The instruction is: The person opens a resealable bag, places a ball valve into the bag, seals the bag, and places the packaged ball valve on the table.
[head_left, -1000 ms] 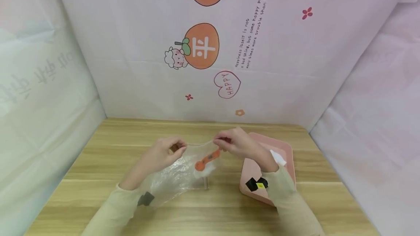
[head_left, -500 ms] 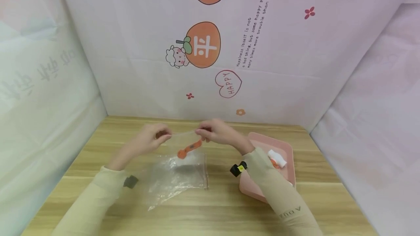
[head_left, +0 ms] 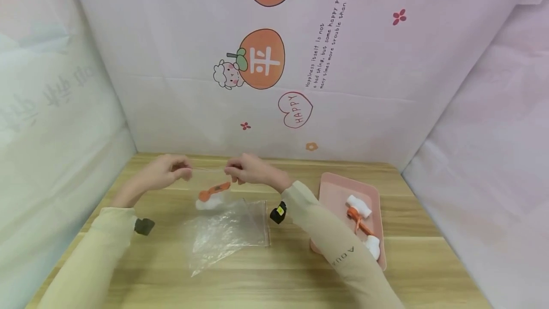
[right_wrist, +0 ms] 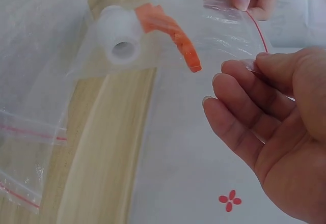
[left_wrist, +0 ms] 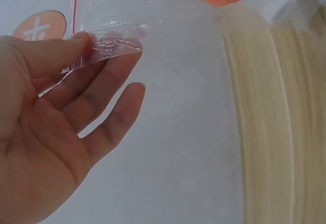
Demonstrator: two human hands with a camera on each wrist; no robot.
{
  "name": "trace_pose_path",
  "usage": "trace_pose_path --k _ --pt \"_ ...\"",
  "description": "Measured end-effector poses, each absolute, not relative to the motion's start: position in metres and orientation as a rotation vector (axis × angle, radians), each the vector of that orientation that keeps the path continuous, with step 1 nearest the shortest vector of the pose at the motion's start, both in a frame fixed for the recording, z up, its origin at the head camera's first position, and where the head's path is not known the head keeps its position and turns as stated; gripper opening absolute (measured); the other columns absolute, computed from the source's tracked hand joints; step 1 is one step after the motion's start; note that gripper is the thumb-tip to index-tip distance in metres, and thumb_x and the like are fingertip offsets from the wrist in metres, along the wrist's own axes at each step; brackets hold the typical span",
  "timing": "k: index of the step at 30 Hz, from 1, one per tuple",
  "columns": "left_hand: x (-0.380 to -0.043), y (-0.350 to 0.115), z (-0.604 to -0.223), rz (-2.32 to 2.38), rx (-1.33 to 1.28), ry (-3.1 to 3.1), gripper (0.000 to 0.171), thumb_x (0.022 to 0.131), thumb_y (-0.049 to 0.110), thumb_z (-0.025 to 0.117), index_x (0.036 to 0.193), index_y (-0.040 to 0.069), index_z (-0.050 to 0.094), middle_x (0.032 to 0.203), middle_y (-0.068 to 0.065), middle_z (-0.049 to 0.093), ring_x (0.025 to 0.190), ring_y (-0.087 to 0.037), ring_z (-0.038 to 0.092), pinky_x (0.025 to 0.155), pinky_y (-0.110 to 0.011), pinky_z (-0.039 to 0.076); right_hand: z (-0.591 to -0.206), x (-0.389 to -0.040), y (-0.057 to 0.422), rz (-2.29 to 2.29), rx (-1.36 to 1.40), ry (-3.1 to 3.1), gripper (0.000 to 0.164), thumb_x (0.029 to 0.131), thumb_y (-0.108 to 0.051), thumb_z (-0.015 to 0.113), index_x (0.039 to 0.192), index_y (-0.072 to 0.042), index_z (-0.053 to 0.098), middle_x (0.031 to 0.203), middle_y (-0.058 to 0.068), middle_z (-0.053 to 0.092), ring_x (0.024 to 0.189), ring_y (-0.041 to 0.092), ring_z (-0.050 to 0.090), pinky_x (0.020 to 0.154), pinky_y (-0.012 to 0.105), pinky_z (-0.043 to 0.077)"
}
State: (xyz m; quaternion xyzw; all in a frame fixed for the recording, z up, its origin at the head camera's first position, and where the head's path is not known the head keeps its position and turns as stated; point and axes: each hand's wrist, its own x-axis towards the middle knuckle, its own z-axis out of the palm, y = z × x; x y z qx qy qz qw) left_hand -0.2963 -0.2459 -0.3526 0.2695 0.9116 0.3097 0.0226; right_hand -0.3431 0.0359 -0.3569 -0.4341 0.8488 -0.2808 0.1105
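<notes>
Both hands hold up a clear zip bag (left_wrist: 122,10) by the corners of its red-lined top edge. My left hand (head_left: 165,171) pinches one corner between thumb and fingers. At the opposite corner, my right hand (head_left: 253,170) pinches the film, its other fingers loosely spread in the right wrist view. Inside the bag hangs a white plastic valve (right_wrist: 119,38) with an orange lever handle (right_wrist: 175,38). In the head view, the valve hangs low between the two hands, over the table's back left part.
More clear zip bags (head_left: 227,232) lie flat on the wooden table (head_left: 291,275), below the held bag. On the right stands a pink tray (head_left: 332,192) with white valves (head_left: 360,205) and their orange handles (head_left: 364,226), partly behind the right forearm. White printed cloth (head_left: 356,123) walls the table.
Both hands have moved left and slightly back, carrying the zip bag and valve away from over the flat bags. The right forearm has uncovered more of the tray's valves.
</notes>
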Motion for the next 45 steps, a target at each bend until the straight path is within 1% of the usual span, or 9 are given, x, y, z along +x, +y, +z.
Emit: trace_pose_path --k 5,10,16,21,27,31,34,39,45 --pt "-0.312 -0.254 -0.359 0.978 0.778 2.823 0.01 0.098 0.008 0.057 0.096 0.003 0.066 0.085 -0.006 0.07 0.077 -0.014 0.064 0.07 -0.029 0.055 -0.366 -0.355 0.025 -0.878 -1.224 2.459 0.026 0.104 -0.019 0.049 0.097 -0.002 0.068 0.081 0.017 0.07 0.064 0.022 0.066 0.06 0.022 0.052" --pt "-0.326 -0.257 -0.372 1.022 0.713 2.79 0.013 0.099 0.008 0.055 0.098 -0.002 0.064 0.084 -0.01 0.07 0.076 -0.017 0.065 0.069 -0.032 0.056 -0.379 -0.367 0.02 -0.919 -1.14 2.4 0.025 0.104 -0.018 0.049 0.099 -0.002 0.067 0.082 0.019 0.068 0.065 0.022 0.067 0.061 0.025 0.057" --pt "-0.341 -0.253 -0.378 1.018 0.587 2.848 0.018 0.101 0.016 0.054 0.104 0.002 0.066 0.088 -0.013 0.067 0.078 -0.019 0.061 0.066 -0.031 0.051 -0.389 -0.386 0.019 -0.987 -1.011 2.384 0.026 0.104 -0.017 0.049 0.104 0.003 0.066 0.085 0.021 0.068 0.068 0.029 0.068 0.062 0.032 0.059" --pt "-0.361 -0.238 -0.377 0.924 0.489 2.908 0.024 0.101 0.02 0.054 0.109 0.001 0.067 0.095 -0.017 0.068 0.081 -0.024 0.062 0.066 -0.031 0.049 -0.397 -0.402 0.024 -1.108 -0.844 2.378 0.027 0.103 -0.015 0.049 0.108 0.008 0.063 0.092 0.025 0.068 0.076 0.034 0.07 0.069 0.041 0.061" --pt "-0.384 -0.227 -0.387 0.994 0.354 2.871 0.022 0.1 0.012 0.052 0.109 -0.005 0.064 0.102 -0.024 0.066 0.083 -0.029 0.066 0.068 -0.029 0.052 -0.404 -0.41 0.029 -1.191 -0.695 2.357 0.028 0.103 -0.013 0.049 0.116 0.009 0.059 0.104 0.03 0.067 0.082 0.035 0.071 0.072 0.042 0.061" --pt "-0.395 -0.224 -0.398 0.943 0.324 2.936 0.022 0.097 0.007 0.051 0.105 -0.008 0.065 0.096 -0.023 0.067 0.078 -0.026 0.064 0.066 -0.031 0.051 -0.408 -0.411 0.03 -1.15 -0.669 2.351 0.03 0.102 -0.012 0.049 0.123 0.01 0.055 0.109 0.033 0.065 0.085 0.037 0.071 0.072 0.042 0.061" --pt "-0.401 -0.221 -0.406 0.872 0.333 2.989 0.026 0.096 0.006 0.048 0.109 -0.01 0.064 0.1 -0.026 0.067 0.085 -0.032 0.064 0.073 -0.039 0.053 -0.412 -0.409 0.031 -1.088 -0.671 2.365 0.03 0.102 -0.012 0.05 0.12 0.01 0.058 0.106 0.03 0.067 0.082 0.035 0.071 0.071 0.041 0.061" --pt "-0.403 -0.217 -0.411 0.87 0.343 2.978 0.036 0.098 0.008 0.047 0.127 -0.012 0.054 0.122 -0.034 0.059 0.113 -0.046 0.058 0.094 -0.053 0.051 -0.413 -0.408 0.032 -0.992 -0.703 2.36 0.031 0.102 -0.014 0.05 0.118 0.009 0.061 0.101 0.024 0.071 0.079 0.03 0.071 0.072 0.04 0.06" --pt "-0.397 -0.216 -0.414 0.877 0.392 2.921 0.035 0.099 0.011 0.05 0.125 -0.011 0.055 0.123 -0.034 0.059 0.114 -0.047 0.057 0.096 -0.054 0.05 -0.409 -0.406 0.043 -0.953 -0.693 2.369 0.029 0.101 -0.015 0.05 0.114 0.007 0.062 0.098 0.02 0.071 0.081 0.03 0.071 0.074 0.041 0.06"
